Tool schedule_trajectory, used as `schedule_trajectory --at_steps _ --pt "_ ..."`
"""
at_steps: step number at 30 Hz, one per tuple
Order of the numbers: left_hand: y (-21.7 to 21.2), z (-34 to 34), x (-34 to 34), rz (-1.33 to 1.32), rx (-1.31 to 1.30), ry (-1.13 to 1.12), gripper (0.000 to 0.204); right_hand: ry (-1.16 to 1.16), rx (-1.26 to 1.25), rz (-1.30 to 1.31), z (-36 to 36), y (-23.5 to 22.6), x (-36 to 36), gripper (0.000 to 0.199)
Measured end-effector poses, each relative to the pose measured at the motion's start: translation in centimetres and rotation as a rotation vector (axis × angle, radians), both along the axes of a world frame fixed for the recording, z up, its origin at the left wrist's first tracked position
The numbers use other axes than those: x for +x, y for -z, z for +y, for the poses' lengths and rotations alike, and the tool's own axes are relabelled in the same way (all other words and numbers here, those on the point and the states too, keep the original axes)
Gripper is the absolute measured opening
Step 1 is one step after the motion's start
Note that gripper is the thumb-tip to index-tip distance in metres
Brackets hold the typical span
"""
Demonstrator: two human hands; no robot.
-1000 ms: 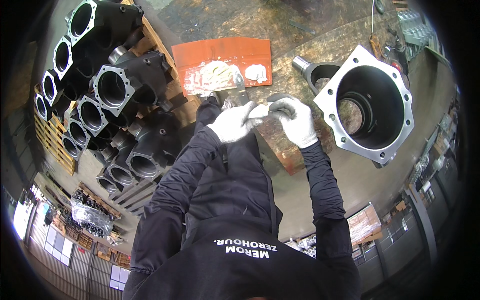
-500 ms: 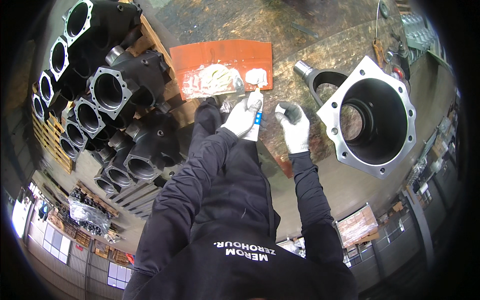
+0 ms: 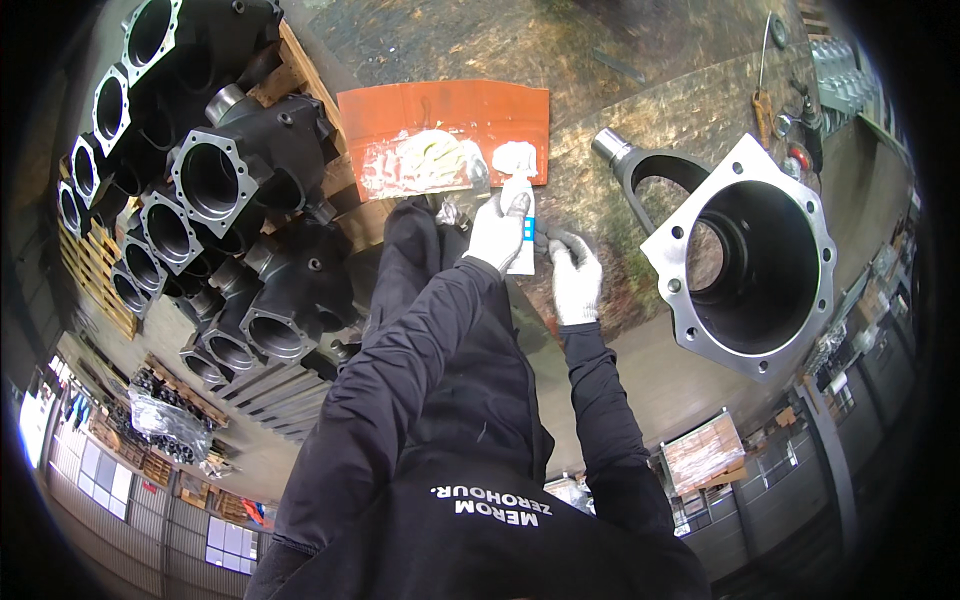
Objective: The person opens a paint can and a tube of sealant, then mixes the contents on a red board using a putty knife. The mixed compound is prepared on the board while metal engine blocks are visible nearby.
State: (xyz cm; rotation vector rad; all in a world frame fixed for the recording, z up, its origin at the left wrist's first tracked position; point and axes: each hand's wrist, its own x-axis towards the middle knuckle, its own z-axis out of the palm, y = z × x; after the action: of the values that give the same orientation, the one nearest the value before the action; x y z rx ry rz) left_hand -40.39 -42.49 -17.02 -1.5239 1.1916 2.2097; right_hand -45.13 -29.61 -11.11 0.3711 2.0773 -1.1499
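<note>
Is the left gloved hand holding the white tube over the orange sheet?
Yes, the left gloved hand grips the white tube, whose tip reaches the smeared orange sheet.

White gloves are worn on the left hand (image 3: pixel 497 232) and right hand (image 3: pixel 575 279), above black sleeves (image 3: pixel 600 400). A white tube (image 3: pixel 520 225) with a blue band is seen against an orange-red sheet (image 3: pixel 450 110) smeared with white paste. Black castings (image 3: pixel 240 190) are stacked beside a silver-grey housing (image 3: pixel 750 265) on a mottled brown-green table (image 3: pixel 640 110).
</note>
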Motion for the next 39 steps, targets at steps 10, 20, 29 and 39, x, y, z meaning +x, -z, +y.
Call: schedule_trajectory --at_steps 10,20,29,39 --pt "-0.3 1.1 -1.0 0.128 0.235 -0.325 0.035 -0.21 0.206 -0.09 -3.1 -2.0 -0.1 0.038" --pt "-1.8 1.0 -2.3 0.03 0.27 -0.396 0.036 -0.066 0.154 -0.066 -3.0 -1.3 -0.2 0.032" --pt "0.8 2.2 -1.2 0.079 0.058 -0.2 0.049 -0.013 0.194 -0.001 -0.9 -1.4 -0.1 0.042" --pt "-3.1 -2.5 2.8 0.219 -0.148 0.224 0.065 0.085 -0.109 0.138 -1.5 -1.1 -1.6 0.036"
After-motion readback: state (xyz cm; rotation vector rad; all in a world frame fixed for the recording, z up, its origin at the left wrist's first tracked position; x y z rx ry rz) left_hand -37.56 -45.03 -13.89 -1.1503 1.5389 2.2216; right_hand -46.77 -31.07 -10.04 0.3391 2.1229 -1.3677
